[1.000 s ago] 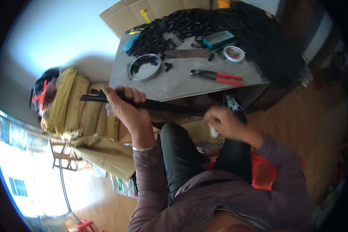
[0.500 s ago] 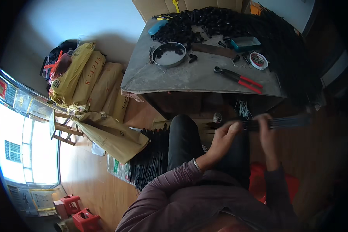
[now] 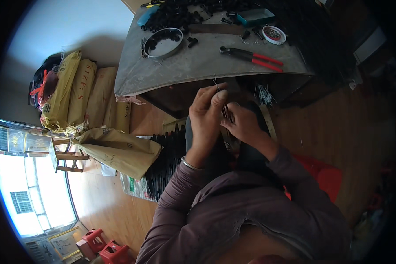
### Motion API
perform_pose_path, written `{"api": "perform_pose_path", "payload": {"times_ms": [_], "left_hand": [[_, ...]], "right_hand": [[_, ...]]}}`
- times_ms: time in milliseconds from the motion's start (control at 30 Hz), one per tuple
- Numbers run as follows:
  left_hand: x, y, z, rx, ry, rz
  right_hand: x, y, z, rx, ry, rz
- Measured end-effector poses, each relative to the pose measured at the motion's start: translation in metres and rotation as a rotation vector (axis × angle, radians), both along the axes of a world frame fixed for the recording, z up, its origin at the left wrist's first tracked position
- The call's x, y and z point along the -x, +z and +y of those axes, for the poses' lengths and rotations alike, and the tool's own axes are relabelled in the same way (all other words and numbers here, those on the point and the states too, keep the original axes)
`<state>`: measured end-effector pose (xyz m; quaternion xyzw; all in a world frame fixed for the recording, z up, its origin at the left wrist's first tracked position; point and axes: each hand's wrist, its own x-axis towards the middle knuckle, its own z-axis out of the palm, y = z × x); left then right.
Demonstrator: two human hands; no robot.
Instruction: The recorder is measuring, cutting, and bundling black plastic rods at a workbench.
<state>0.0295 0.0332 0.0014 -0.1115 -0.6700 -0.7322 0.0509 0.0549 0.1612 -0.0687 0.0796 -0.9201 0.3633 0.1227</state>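
Observation:
My left hand (image 3: 208, 112) and my right hand (image 3: 242, 122) meet over my lap, just below the near edge of the grey table (image 3: 193, 66). Both pinch a thin dark bundle of strands (image 3: 225, 113) held upright between the fingers; a fine wire end sticks up above my left fingertips. A metal bangle sits on my left wrist. How the bundle continues below the hands is hidden.
On the table lie red-handled pliers (image 3: 253, 57), a round metal bowl (image 3: 163, 42) with black pieces, a small round tin (image 3: 273, 34), a teal box (image 3: 255, 16) and a heap of black parts (image 3: 180, 13). Tan sacks (image 3: 83, 94) and a black bundle (image 3: 165, 160) lie on the wooden floor to my left.
The long black bundle held across my lap is gone from that pose; my hands have drawn close together at the centre, now pinching a short upright bundle. The view shifted.

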Motion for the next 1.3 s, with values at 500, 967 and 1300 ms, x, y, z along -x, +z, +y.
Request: {"api": "perform_pose_path", "payload": {"times_ms": [500, 967, 1300], "left_hand": [[0.029, -0.018, -0.01, -0.279, -0.363, -0.162], [0.004, 0.002, 0.026, -0.43, -0.087, -0.174], [0.083, 0.019, -0.024, -0.037, 0.06, -0.03]], "right_hand": [[0.019, 0.061, 0.029, 0.81, 0.325, -0.322], [0.003, 0.05, -0.006, 0.863, 0.007, -0.135], [0.026, 0.057, 0.003, 1.046, 0.196, -0.385]]}}
